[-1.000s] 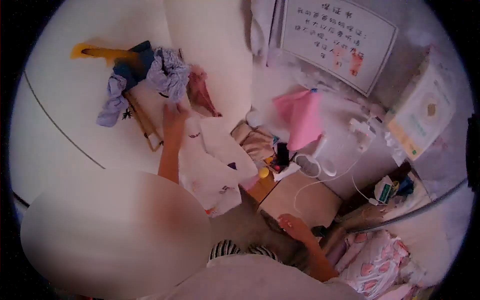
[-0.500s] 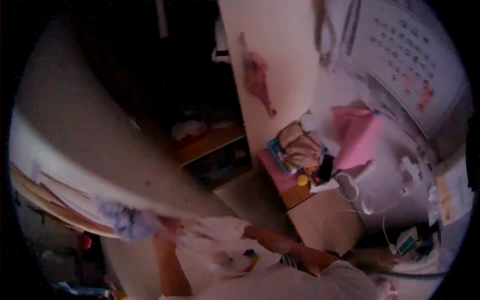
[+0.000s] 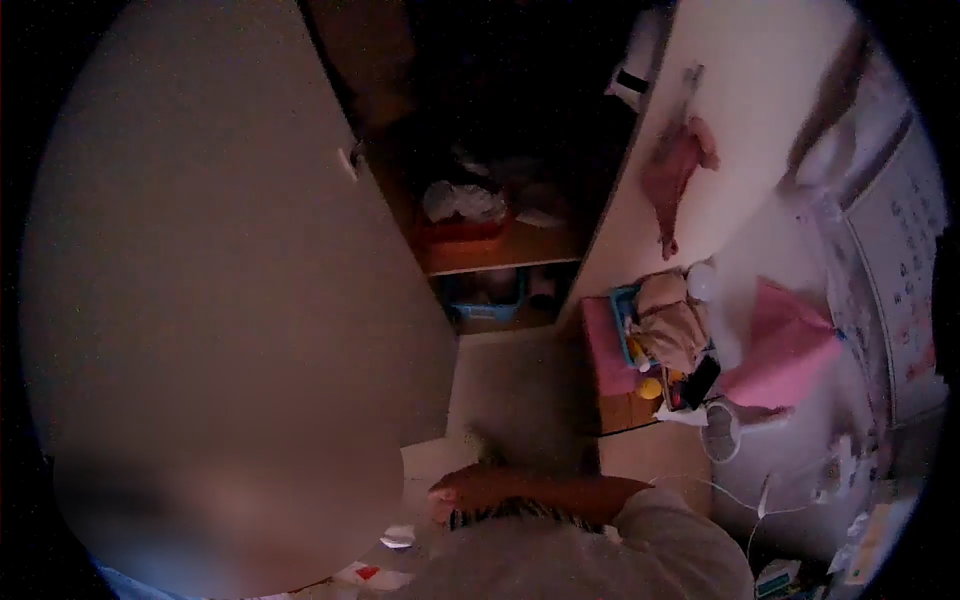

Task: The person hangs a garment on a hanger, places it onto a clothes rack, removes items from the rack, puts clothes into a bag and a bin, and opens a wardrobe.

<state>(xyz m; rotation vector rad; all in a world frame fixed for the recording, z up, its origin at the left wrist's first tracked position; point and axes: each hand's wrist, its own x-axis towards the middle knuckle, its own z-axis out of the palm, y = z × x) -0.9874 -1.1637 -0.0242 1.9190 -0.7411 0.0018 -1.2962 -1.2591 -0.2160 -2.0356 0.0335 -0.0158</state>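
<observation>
My right hand [image 3: 447, 496] is at the lower middle, in front of my body, with the forearm lying across from the right. Its fingers look curled together; what they hold, if anything, is too dark to make out. Beside and below it lies white cloth [image 3: 415, 566] with a small red mark [image 3: 367, 573]. My left hand does not show; a blurred patch covers the lower left. Striped cloth [image 3: 520, 510] shows along my right forearm.
A large pale door panel [image 3: 240, 260] fills the left, beside dark shelves [image 3: 505, 262] with a red tray [image 3: 460, 234] and a blue basket [image 3: 490, 310]. Right of them stand a blue-edged basket [image 3: 621, 325] with beige cloth [image 3: 672, 325], a pink cloth [image 3: 785, 355] and a white cable [image 3: 735, 494].
The view has swung left to the panel and shelves. The lavender cloth and hanger seen earlier are out of sight. My left hand has left view; my right hand has come across my body.
</observation>
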